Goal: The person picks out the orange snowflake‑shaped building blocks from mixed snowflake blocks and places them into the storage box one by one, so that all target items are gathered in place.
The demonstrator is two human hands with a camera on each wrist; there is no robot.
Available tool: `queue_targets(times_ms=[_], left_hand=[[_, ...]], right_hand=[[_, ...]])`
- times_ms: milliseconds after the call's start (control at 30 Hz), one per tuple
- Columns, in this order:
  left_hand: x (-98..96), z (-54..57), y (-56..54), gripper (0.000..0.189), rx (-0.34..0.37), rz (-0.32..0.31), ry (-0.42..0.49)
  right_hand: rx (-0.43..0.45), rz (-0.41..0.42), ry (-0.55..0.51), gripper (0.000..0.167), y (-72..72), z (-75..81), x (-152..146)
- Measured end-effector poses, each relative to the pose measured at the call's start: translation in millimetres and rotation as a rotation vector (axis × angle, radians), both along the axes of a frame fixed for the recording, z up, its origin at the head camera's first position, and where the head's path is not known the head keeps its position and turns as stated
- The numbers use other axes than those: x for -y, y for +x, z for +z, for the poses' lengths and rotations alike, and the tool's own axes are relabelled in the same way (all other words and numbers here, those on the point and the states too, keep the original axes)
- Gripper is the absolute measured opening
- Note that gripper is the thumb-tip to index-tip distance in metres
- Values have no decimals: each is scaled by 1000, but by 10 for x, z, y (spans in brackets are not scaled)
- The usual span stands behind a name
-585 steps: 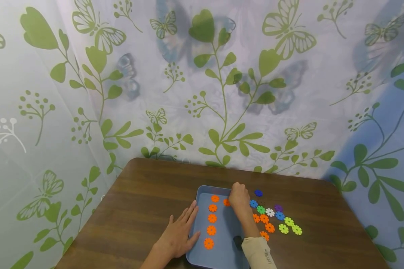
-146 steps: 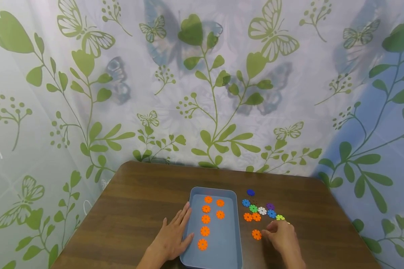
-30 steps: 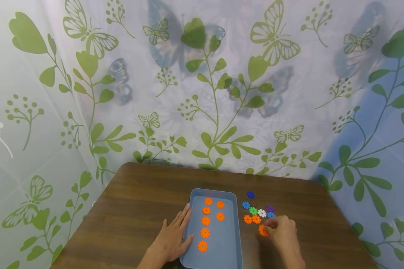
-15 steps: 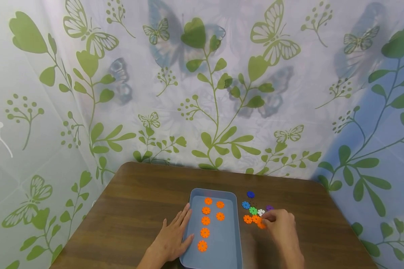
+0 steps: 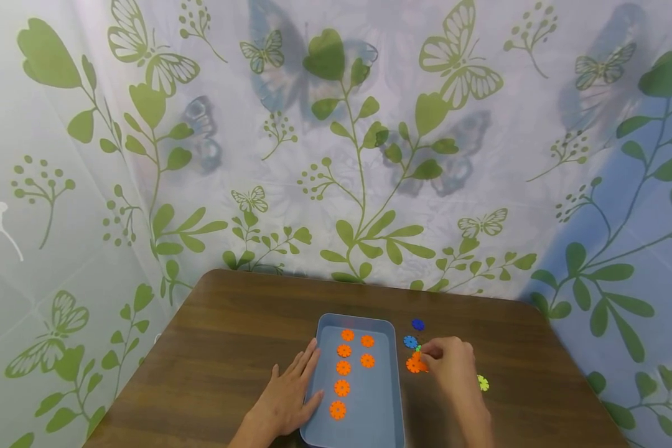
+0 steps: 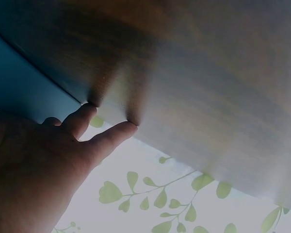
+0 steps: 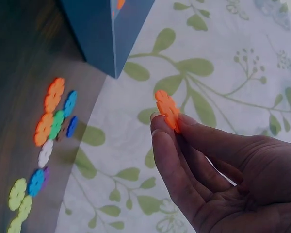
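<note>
My right hand [image 5: 450,367] pinches an orange snowflake disc [image 7: 168,110] between thumb and fingers, clear of the table in the right wrist view. In the head view it hovers over the loose discs, right of the blue-grey tray [image 5: 372,410]. My left hand [image 5: 285,395] lies with fingers spread along the tray's left edge; in the left wrist view its fingertips [image 6: 131,125] touch the table. Inside the tray, several orange discs [image 5: 342,387] form a left column, and two more, including an upper one [image 5: 367,341], form a second column.
Right of the tray lie loose discs: orange [image 7: 54,94], green [image 7: 56,124], white [image 7: 45,153], purple, brown, blue [image 5: 410,341] and several yellow-green ones [image 7: 17,193]. My right hand hides some in the head view. A patterned curtain [image 5: 313,155] hangs behind the brown table [image 5: 246,336].
Since the oldest frame, the second column has gained a disc. My right hand has since gripped another orange disc, lifted it and moved left and away toward the tray. The left hand stays put.
</note>
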State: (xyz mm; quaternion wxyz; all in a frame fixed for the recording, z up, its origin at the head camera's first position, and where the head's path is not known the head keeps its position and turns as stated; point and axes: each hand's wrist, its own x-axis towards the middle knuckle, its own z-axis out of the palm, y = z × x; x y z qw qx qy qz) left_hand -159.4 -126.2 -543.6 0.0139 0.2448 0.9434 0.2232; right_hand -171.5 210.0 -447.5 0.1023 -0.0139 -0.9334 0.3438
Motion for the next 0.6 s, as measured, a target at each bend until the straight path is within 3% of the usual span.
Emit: queue_targets(times_ms=[267,600], left_hand=[[-2,-51,-15,76,-61,-9,-6],[0,-54,-18,77,-37,-5,5]], right_hand=[[-45,44,-10,9,-31,32,159],[-59,104,-53,13,-101,14,351]])
